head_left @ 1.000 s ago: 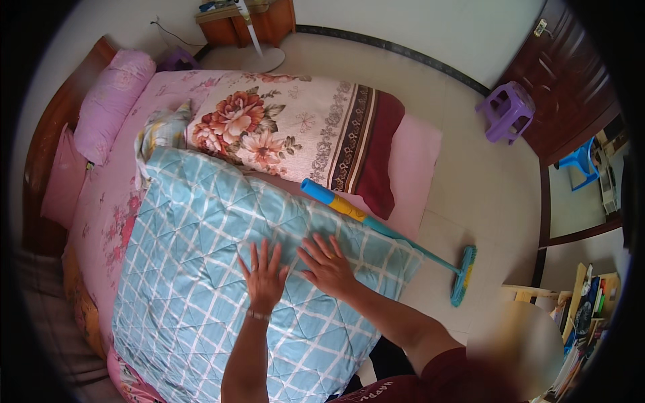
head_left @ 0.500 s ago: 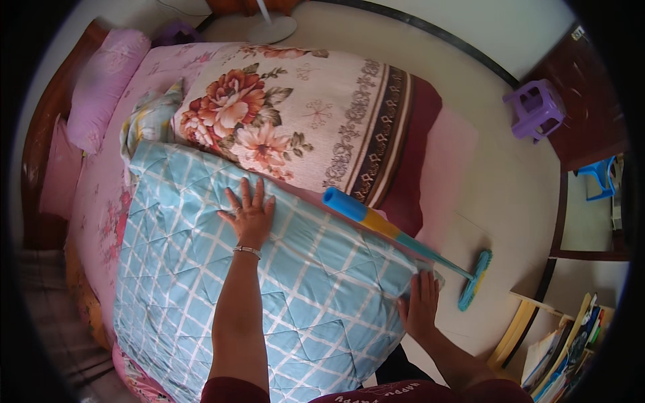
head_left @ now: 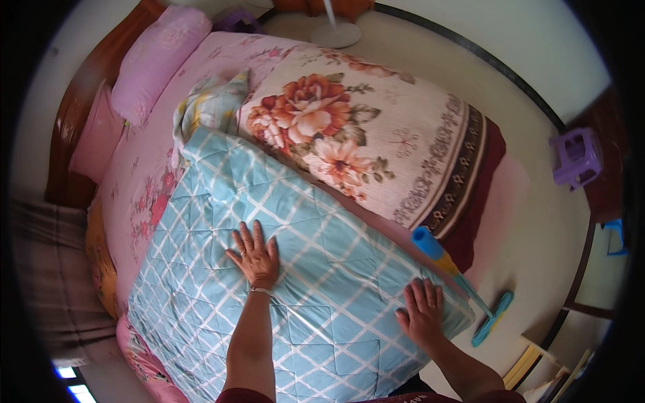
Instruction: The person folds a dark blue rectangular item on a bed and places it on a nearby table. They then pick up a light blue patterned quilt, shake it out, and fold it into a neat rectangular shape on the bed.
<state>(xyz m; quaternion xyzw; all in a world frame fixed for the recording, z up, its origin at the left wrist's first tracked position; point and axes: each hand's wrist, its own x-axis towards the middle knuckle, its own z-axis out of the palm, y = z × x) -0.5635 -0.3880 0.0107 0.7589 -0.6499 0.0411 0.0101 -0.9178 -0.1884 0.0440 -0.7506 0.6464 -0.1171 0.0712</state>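
A light-blue quilt (head_left: 322, 316) with a white check pattern lies spread over the near side of the bed. Flat on its middle rests my left hand (head_left: 256, 260), fingers spread, with a bracelet at the wrist. My right hand (head_left: 423, 310) lies on the quilt near its right end, fingers stretched and nothing gripped. Just beyond that hand a bed brush (head_left: 463, 285) leans at the bed's edge, with a blue and yellow handle and teal bristles. Behind the quilt is a folded floral blanket (head_left: 403, 134) with a dark red border.
Pink pillows (head_left: 158, 64) lie by the wooden headboard (head_left: 74, 134). A crumpled pale cloth (head_left: 211, 104) sits at the quilt's far corner. On the floor (head_left: 531, 248) stand a purple stool (head_left: 576, 158) at right and a round white stand base (head_left: 336, 35) at the back.
My view has shifted, so the bed's contents sit further right in it. My left hand has slid nearer to me across the quilt; the right hand stays near the quilt's right end.
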